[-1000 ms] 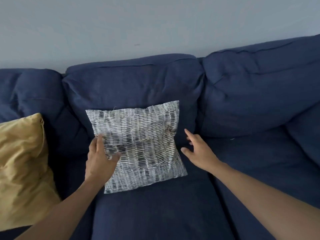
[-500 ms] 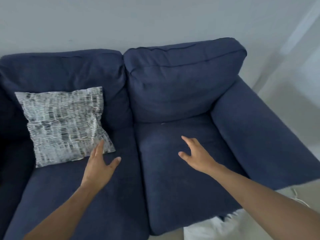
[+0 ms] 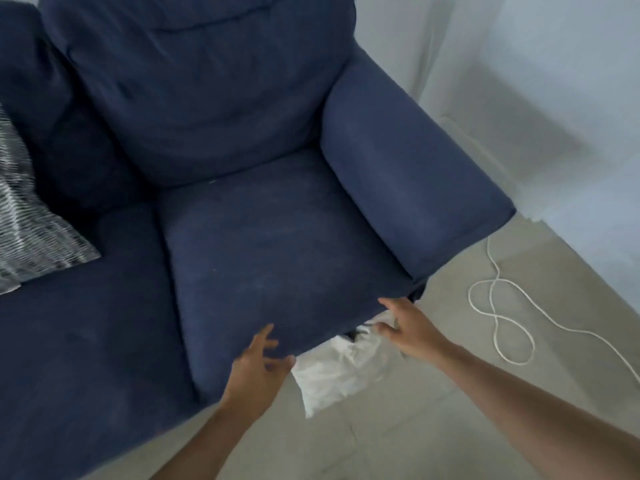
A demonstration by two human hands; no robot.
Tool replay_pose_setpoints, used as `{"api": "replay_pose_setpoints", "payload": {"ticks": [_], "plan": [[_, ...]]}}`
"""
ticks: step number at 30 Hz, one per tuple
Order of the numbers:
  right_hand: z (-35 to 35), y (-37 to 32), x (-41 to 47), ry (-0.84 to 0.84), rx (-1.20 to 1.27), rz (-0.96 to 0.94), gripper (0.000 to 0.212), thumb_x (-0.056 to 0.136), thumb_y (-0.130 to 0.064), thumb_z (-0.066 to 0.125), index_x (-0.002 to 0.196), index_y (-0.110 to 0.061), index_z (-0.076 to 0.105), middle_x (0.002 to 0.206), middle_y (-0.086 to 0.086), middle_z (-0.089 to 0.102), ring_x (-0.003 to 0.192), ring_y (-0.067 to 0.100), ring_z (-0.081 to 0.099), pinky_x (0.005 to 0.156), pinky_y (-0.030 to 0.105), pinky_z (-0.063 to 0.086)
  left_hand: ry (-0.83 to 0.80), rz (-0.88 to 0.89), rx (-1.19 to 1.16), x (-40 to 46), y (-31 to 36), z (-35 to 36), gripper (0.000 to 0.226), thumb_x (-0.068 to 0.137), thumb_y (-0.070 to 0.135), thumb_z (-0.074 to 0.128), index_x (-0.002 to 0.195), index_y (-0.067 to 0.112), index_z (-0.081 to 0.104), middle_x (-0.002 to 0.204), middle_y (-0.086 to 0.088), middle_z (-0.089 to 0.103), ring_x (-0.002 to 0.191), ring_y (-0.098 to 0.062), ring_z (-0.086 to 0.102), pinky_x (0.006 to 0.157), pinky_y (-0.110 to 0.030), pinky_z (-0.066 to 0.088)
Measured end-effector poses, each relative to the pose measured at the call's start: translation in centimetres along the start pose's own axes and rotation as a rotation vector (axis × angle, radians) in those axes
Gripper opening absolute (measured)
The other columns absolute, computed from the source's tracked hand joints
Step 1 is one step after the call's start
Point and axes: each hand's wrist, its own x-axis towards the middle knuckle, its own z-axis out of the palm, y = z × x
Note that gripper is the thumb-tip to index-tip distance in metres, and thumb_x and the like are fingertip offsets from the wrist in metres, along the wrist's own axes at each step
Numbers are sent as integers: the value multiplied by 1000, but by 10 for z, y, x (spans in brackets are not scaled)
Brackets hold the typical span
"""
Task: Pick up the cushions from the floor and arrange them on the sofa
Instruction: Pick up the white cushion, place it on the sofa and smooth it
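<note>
So far, from the head camera, we see one patterned cushion already propped on the sofa at the left. A white cushion lies on the floor, partly tucked under the seat's front edge. Our left hand and right hand reach toward it, fingers spread, gripping nothing yet. We judge that lifting and placing it remains.

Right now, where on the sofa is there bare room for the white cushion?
Free: the right seat, bordered by the armrest, backrest and middle seat. The middle seat's front is bare too. Crowded: far left, where the patterned cushion leans. The white cushion lies on the floor by both hands.
</note>
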Motion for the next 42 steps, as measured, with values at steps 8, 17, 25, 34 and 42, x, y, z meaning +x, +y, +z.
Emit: {"api": "replay_pose_setpoints", "payload": {"ticks": [8,17,25,34,42], "plan": [[86,140,30,-89,-30,154,79,98,-48,71,165,-23,40,151,16,54,142,35,55,115,41,47,-258,-78,214,37,-114,123,98,90,52,78,168,21,26,150,0,55,119,-16,70,107,-33,53],[153,213,120,-16,122,58,106,74,-75,73,161,-42,22,163,10,42,148,37,49,116,53,48,-310,-203,146,136,-180,204,131,74,66,85,167,19,5,163,-1,44,132,-26,59,89,-35,60],[191,210,148,92,241,-71,116,90,-45,86,172,-32,4,160,-10,44,150,20,47,112,29,38,-190,-57,-91,180,-224,238,91,54,63,95,125,42,44,116,13,74,113,-25,74,86,-47,65],[207,206,83,93,238,-80,96,94,-37,82,168,-47,21,155,-10,53,145,21,54,116,32,40,-239,-14,3,108,-201,209,29,91,32,82,95,23,55,85,-1,65,51,-16,59,49,-29,50],[184,178,-35,41,212,-36,109,89,-42,82,171,-48,10,159,-7,54,144,19,56,117,33,43,-299,-11,83,-3,-168,168,37,93,28,81,105,23,46,103,7,61,55,-14,65,53,-25,57]]}}
